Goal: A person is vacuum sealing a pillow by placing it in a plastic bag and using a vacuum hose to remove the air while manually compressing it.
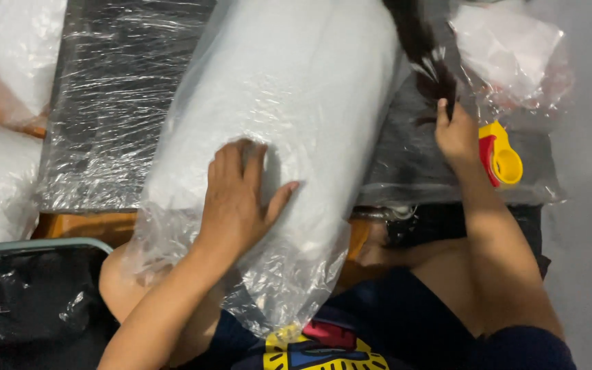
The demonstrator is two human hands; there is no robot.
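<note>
Head view: my left hand point(238, 195) lies flat, fingers spread, on the big white roll in clear plastic point(275, 130), which rests across my lap. My right hand point(457, 137) pinches a dark hair bundle point(423, 51). The bag end is not yet closed.

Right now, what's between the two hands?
Head view: the right side of the big plastic-wrapped white roll lies between the left hand, flat on it, and the right hand gripping dark hair.
</note>
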